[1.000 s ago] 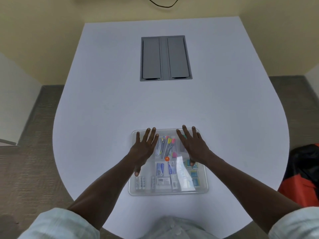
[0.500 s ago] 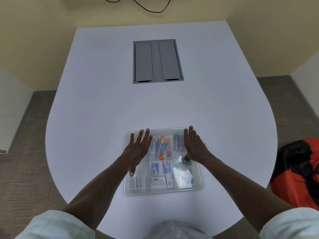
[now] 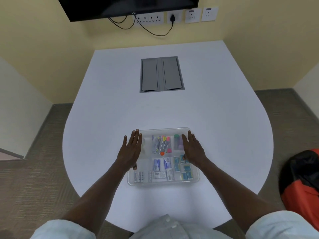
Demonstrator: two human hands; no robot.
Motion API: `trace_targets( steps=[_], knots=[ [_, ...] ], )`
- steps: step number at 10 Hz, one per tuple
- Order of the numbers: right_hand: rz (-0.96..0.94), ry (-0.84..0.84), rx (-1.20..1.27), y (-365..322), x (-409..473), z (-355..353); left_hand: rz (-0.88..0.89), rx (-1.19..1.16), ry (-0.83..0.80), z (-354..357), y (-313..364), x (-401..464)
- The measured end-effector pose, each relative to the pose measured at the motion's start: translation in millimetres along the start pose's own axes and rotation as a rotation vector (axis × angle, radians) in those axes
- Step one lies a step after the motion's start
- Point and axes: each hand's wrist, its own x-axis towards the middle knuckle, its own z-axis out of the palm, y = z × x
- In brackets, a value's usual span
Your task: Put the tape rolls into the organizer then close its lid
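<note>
A clear plastic organizer lies on the white table close to me, its transparent lid down over the compartments. Through the lid I see batteries, staple boxes, small teal packets, clips and coloured pins. Green and purple rolls sit in the far right compartment. My left hand rests flat on the lid's left side, fingers apart. My right hand rests flat on the right side, fingers together. Neither hand holds anything.
A grey two-flap cable hatch is set into the table's middle. A black screen and wall sockets with cables are on the far wall. An orange and black bag sits on the floor at the right.
My hands have slid apart towards the organizer's left and right sides. The view has tilted up, so the screen and sockets now show.
</note>
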Motion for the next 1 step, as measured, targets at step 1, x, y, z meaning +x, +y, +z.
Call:
trace_targets(
  steps=[1],
  knots=[
    [-0.041,-0.003,0.049,-4.5,-1.8,-1.1,-0.068,-0.145,0.025,0.9,2.2,-8.3]
  ],
)
